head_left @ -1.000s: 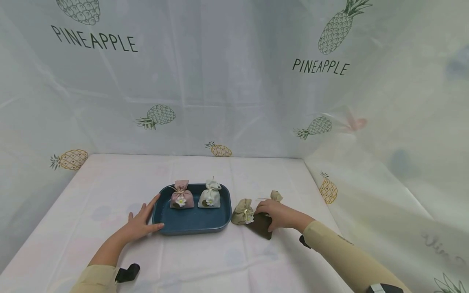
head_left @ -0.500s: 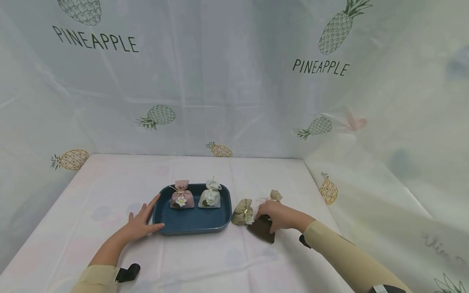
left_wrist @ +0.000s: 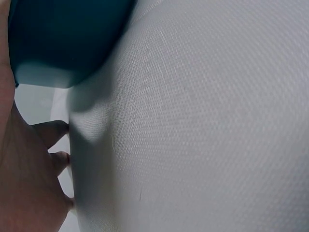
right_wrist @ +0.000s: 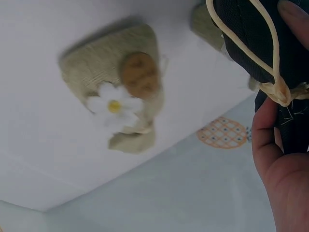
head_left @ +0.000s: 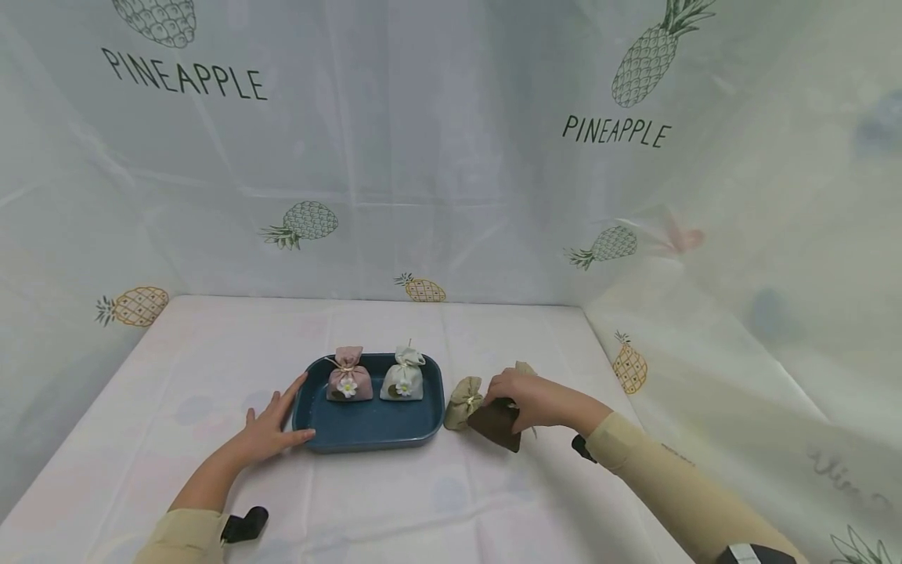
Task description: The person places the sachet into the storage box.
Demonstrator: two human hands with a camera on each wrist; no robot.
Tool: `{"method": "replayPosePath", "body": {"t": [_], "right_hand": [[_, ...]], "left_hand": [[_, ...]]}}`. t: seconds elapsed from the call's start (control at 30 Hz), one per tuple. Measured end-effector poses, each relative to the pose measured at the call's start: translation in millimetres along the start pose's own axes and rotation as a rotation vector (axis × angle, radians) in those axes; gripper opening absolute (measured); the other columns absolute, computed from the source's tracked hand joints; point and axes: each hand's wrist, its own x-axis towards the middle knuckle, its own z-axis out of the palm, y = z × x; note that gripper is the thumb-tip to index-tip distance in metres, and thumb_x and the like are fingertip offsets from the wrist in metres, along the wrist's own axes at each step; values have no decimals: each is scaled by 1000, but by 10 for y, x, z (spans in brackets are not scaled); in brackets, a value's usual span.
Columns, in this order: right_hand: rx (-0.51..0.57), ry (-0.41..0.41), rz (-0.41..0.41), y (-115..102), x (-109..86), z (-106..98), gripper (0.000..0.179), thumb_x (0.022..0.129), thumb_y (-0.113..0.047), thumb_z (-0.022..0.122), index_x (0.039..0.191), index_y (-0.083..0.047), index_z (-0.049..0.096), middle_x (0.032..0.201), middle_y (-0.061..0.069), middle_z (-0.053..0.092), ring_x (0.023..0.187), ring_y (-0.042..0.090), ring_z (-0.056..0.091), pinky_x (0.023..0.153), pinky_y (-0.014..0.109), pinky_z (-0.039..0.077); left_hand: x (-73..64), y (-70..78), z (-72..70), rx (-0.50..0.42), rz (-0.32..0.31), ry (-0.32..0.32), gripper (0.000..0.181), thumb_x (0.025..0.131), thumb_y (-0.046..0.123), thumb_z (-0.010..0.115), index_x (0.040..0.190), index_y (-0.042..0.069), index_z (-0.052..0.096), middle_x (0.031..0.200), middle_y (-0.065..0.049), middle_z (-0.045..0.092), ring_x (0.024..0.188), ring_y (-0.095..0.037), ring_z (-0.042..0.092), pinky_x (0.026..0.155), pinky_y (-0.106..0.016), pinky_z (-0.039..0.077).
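My right hand [head_left: 521,399] grips a dark drawstring sachet [head_left: 496,425] just right of the tray. In the right wrist view, thumb and fingers pinch the dark sachet [right_wrist: 241,31] around its neck, where a cream cord is tied. An olive sachet [head_left: 463,403] leans by the tray's right side. Another beige sachet [head_left: 524,367] stands mostly hidden behind my right hand; its white flower and round wooden tag show in the right wrist view. My left hand [head_left: 266,431] rests with spread fingers against the left rim of the blue tray [head_left: 373,431].
Inside the tray, a pink sachet [head_left: 350,376] and a white sachet [head_left: 403,376] sit side by side along the back. A white patterned cloth [head_left: 395,509] covers the table. Pineapple-print curtain [head_left: 451,157] hangs behind and along both sides.
My right hand has risen slightly and shifted left with the dark sachet, whose bottom edge is now higher and tilted. My left hand and the tray stay in place.
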Motion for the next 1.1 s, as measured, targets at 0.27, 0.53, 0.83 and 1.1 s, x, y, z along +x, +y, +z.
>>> {"method": "replayPosePath", "body": {"t": [0.27,0.53,0.83,1.1], "right_hand": [[-57,15,-82,-157,216,-243,51,64,-6,90,109,-14,69,107,-6,62,102,14,53,84,28,48],[-44,12,-153,-315,503,-415,50,69,-6,88,115,-14,69,111,-6,63,106,14,53,90,27,46],[-99,-27,-221,-486,947,-392,52,70,-8,88,118,-18,68,111,-8,62,108,12,51,93,24,43],[-125,-50,-265,-603,1227,-364,53,71,-10,88,120,-17,67,111,-7,62,108,12,50,95,22,41]], "left_hand": [[-9,-30,-9,-23,1,3,101,85,39,73,158,19,6,154,-34,13,135,-64,5,94,-81,-8],[1,-31,-13,-44,4,-2,100,86,40,73,158,20,6,155,-34,12,135,-63,3,95,-81,-9],[-11,-23,-4,-39,-3,-1,99,85,39,74,157,17,10,155,-34,13,136,-62,4,95,-80,-9],[-2,-27,2,-52,-6,-4,98,86,41,73,157,18,9,156,-33,12,137,-62,3,95,-80,-10]]}}
